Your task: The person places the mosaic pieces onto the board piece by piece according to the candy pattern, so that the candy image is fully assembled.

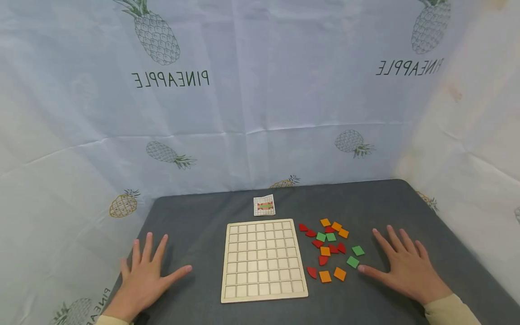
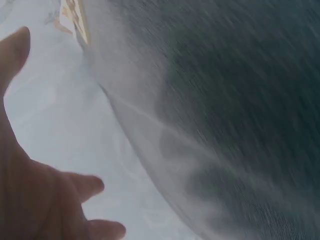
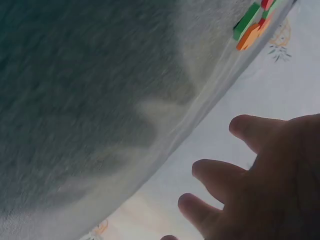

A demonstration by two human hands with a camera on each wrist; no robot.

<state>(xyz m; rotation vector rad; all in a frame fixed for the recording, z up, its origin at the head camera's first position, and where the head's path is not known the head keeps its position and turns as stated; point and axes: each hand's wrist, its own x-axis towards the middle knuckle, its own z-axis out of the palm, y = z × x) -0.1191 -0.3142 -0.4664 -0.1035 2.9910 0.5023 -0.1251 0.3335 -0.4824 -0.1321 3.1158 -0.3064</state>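
Observation:
Both hands are spread with fingers straight, holding nothing. The left hand (image 1: 142, 277) is over the left side of the dark table, apart from the board. My right hand (image 1: 406, 268) is on the right, its thumb tip close to a green tile (image 1: 353, 262). Between the hands lies a pale wooden board (image 1: 262, 261) with a grid of square recesses, all bare. Right of it, orange squares (image 1: 325, 276), green pieces (image 1: 358, 251) and red rounded-edge pieces (image 1: 311, 272) are scattered loosely. A small card (image 1: 264, 205) with a printed red, orange and green grid pattern lies behind the board.
The dark grey table (image 1: 195, 234) has rounded far corners. A white cloth (image 1: 260, 90) printed with pineapples hangs behind it and along both sides. In the right wrist view, some coloured pieces (image 3: 247, 22) show near the table's edge.

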